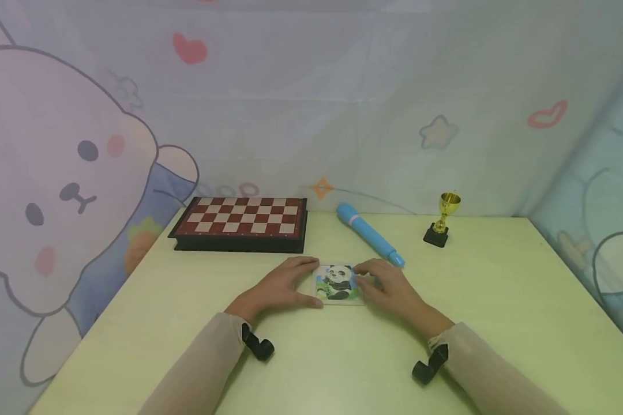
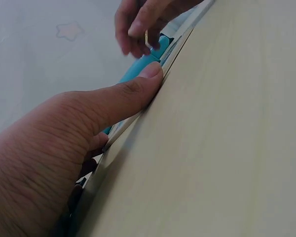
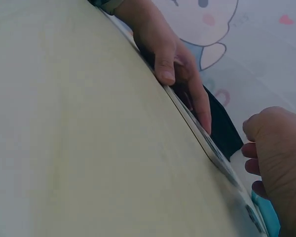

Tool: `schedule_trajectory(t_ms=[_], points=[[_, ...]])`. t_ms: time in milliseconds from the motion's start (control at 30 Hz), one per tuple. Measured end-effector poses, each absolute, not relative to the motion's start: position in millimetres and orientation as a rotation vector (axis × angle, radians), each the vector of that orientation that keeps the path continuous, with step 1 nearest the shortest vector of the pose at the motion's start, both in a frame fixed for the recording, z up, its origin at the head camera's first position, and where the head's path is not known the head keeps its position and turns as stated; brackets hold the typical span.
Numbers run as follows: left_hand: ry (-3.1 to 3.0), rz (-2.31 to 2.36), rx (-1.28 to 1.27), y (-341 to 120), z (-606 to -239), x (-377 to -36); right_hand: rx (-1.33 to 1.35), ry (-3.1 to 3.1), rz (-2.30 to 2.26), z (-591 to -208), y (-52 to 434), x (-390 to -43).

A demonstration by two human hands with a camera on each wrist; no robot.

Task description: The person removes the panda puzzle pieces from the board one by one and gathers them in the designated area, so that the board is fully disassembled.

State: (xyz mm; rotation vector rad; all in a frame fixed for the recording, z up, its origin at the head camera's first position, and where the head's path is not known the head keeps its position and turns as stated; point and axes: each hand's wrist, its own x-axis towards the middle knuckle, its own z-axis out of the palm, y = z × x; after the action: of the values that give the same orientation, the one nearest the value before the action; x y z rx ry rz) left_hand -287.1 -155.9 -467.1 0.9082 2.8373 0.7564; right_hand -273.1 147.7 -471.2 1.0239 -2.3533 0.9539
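Pale worktop (image 1: 342,357) bears a panda panel (image 1: 338,282) centrally, picture's head toward backdrop (image 1: 311,104), long axis indeterminate. Left hand (image 1: 277,288) pinches its left side; right hand (image 1: 391,286), grip loosely parted, at right. Gold cup (image 1: 449,203) upright, contents indiscernible.

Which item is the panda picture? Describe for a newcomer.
At the pale table, find the left hand and right hand. Between them is the panda picture, small, flat and pale-edged. Only it shows a panda, unlike the checkered board and blue stick beyond.
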Motion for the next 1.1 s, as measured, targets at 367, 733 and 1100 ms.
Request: schedule_trajectory(t_ms=[367,733,1100], points=[[2.843,0.761,0.902,-155,-467,-288,1.131,-2.456,0.719,-472,91,-309],[2.831,0.778,0.876,-154,-468,-288,1.077,-2.575,0.732,-469,91,-303],[2.823,0.798,0.867,-153,-467,-285,1.071,-2.573,0.781,-473,88,-304]])
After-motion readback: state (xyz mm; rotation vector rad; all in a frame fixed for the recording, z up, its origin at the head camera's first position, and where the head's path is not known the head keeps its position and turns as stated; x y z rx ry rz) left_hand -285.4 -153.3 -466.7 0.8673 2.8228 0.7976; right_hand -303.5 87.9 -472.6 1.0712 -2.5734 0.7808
